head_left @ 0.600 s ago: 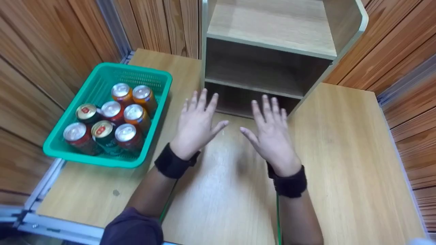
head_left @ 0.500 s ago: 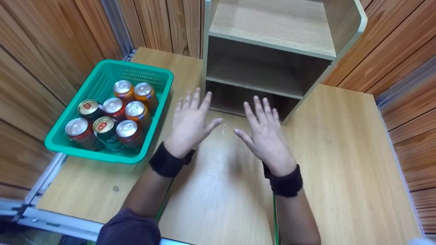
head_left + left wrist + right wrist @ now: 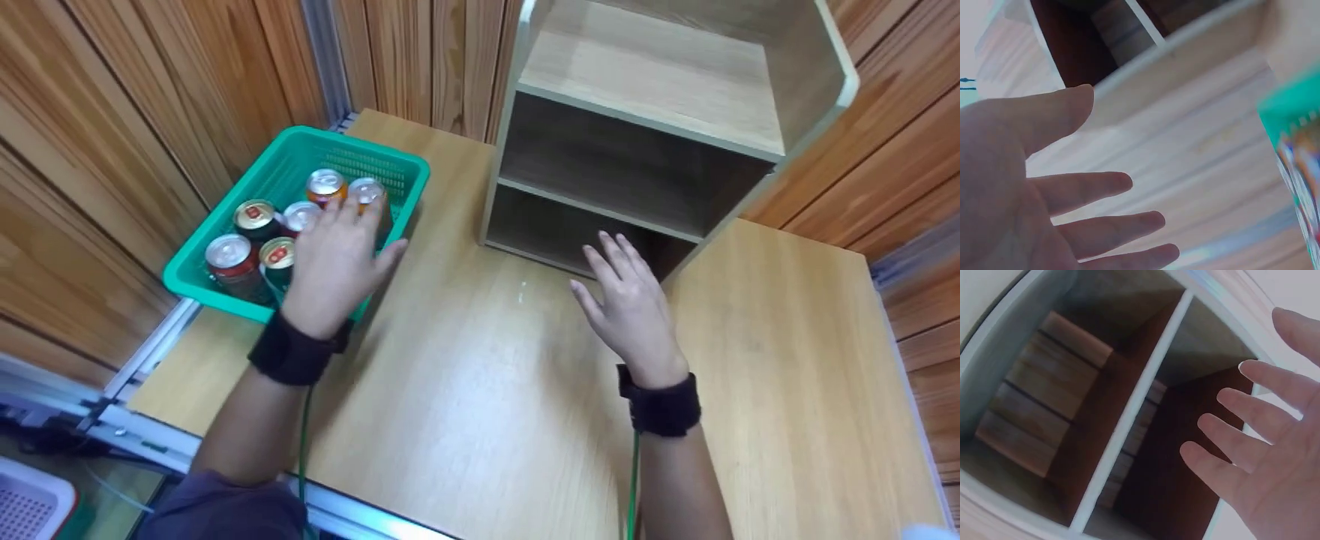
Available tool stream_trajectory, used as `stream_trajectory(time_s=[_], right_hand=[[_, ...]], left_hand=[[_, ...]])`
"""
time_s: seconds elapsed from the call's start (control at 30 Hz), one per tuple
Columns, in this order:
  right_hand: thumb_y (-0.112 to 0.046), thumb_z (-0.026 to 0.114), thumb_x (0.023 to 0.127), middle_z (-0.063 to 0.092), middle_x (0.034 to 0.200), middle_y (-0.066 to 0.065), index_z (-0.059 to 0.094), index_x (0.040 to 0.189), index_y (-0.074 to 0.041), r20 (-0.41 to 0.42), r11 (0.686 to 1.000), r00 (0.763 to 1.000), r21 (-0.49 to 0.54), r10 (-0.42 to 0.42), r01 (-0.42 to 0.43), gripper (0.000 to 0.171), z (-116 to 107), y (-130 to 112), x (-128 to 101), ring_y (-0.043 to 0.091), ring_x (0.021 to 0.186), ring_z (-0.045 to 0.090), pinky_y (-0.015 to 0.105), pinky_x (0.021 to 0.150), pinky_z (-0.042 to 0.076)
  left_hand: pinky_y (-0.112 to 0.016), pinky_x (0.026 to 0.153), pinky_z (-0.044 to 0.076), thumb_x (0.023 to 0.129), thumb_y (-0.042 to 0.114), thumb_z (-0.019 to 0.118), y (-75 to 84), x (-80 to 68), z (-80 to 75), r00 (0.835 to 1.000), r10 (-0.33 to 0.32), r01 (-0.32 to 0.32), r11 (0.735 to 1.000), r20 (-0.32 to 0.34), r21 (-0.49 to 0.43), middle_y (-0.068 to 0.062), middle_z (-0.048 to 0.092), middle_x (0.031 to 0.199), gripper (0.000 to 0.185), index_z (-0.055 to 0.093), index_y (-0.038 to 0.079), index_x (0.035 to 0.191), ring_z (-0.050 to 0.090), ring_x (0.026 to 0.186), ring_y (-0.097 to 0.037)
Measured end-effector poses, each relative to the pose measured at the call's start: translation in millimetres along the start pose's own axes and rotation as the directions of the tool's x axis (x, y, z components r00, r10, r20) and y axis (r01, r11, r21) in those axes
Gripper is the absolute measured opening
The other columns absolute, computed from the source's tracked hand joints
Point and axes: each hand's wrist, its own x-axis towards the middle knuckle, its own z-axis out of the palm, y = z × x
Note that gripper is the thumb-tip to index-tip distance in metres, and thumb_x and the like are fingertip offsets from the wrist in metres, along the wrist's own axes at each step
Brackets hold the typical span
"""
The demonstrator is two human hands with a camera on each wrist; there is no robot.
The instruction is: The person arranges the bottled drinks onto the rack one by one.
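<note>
My left hand (image 3: 334, 266) hovers over the right side of a green plastic basket (image 3: 187, 285), its fingers spread and holding nothing. Several drink cans stand upright in the basket: an orange can (image 3: 326, 186) at the back, a dark can with a gold top (image 3: 255, 217) and a red can (image 3: 231, 259) on the left. The hand covers some of the cans in the head view. In the left wrist view the basket (image 3: 1283, 104) shows only at the right edge. My right hand (image 3: 630, 315) is held with straight fingers in front of the wooden shelf unit (image 3: 645, 124), grasping nothing.
The shelf unit stands at the back of the wooden table (image 3: 450, 390), with an open top and two compartments below. Wood-panelled walls (image 3: 112, 112) close in the sides. A metal rail (image 3: 150, 435) runs along the front edge. A white tray (image 3: 34, 499) lies low at the left.
My left hand has moved left from the middle of the table to over the basket. The right hand stays near the shelf. The head view has shifted to the left.
</note>
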Motion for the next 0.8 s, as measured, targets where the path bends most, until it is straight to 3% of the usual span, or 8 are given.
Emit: stream_trajectory(time_s=[0.1,0.37,0.63,0.8], right_hand=[[-0.026,0.064,0.081,0.051,0.122,0.019,0.057,0.116,0.001,-0.004,1.0,1.0,0.007,-0.004,0.004,0.045,-1,6,-5,0.031,0.117,0.043,0.038,0.099,0.03],[-0.023,0.062,0.082,0.057,0.113,0.019,0.058,0.114,0.003,0.025,0.999,0.999,0.008,0.032,-0.032,0.041,-9,17,-15,0.034,0.107,0.05,0.038,0.096,0.034],[-0.024,0.061,0.082,0.058,0.111,0.019,0.059,0.112,0.002,0.058,0.999,0.998,-0.029,0.021,-0.019,0.04,-13,19,-24,0.034,0.106,0.051,0.039,0.095,0.034],[-0.024,0.062,0.082,0.058,0.11,0.02,0.059,0.112,0.002,0.059,0.999,0.998,-0.025,0.031,-0.03,0.04,-18,19,-28,0.035,0.105,0.051,0.04,0.094,0.035]], left_hand=[[-0.057,0.086,0.036,0.081,0.061,0.044,-19.6,-2.2,-4.0,0.998,-0.056,0.056,0.998,0.022,-0.021,-0.021,0.048,0.125,0.071,0.047,0.009,0.129,0.046,0.109,-0.04],[-0.056,0.078,0.042,0.083,0.051,0.051,-63.0,-2.3,4.0,0.981,-0.179,0.185,0.981,0.079,-0.066,-0.021,0.051,0.121,0.062,0.05,0.006,0.126,0.049,0.105,-0.039],[-0.054,0.067,0.042,0.077,0.069,0.038,-100.3,-12.2,-1.9,0.927,-0.277,0.314,0.942,0.253,-0.119,-0.015,0.055,0.118,0.079,0.045,0.012,0.132,0.053,0.093,-0.035],[-0.06,0.071,0.037,0.084,0.062,0.038,-134.6,-14.0,-11.1,0.883,-0.34,0.381,0.922,0.324,-0.071,-0.021,0.053,0.118,0.073,0.038,0.01,0.135,0.049,0.097,-0.044]])
